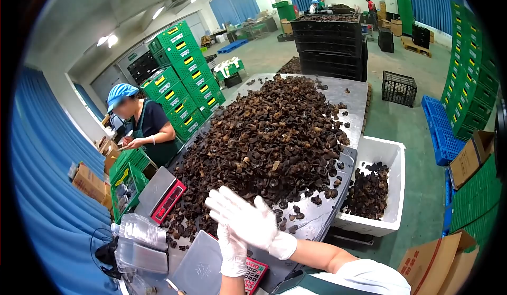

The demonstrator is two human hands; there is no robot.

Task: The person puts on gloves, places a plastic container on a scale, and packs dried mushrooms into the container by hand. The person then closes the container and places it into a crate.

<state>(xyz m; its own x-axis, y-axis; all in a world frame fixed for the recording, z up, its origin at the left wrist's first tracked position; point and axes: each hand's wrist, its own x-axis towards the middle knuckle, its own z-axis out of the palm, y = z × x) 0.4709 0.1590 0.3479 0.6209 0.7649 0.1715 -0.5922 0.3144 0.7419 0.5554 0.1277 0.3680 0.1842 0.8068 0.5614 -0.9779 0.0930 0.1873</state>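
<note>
Both my hands wear white gloves and are together above the near end of the metal table [346,91]. My right hand [245,218] lies across my left hand [232,250], its fingers stretched out to the upper left. The left hand is upright beneath it, its fingers partly hidden behind the right palm. Neither shows anything held. Beyond them spreads a big heap of dark brown, mushroom-like pieces [264,131]. Just below my hands is a scale with a grey plate [198,266] and a red keypad [255,274].
Clear plastic containers [141,242] and a second red scale [169,200] are at the left. A co-worker [145,126] stands beyond, near green crates [182,78]. At the right is a white box [396,189] with dark pieces. Black crates [330,47] stand behind the heap.
</note>
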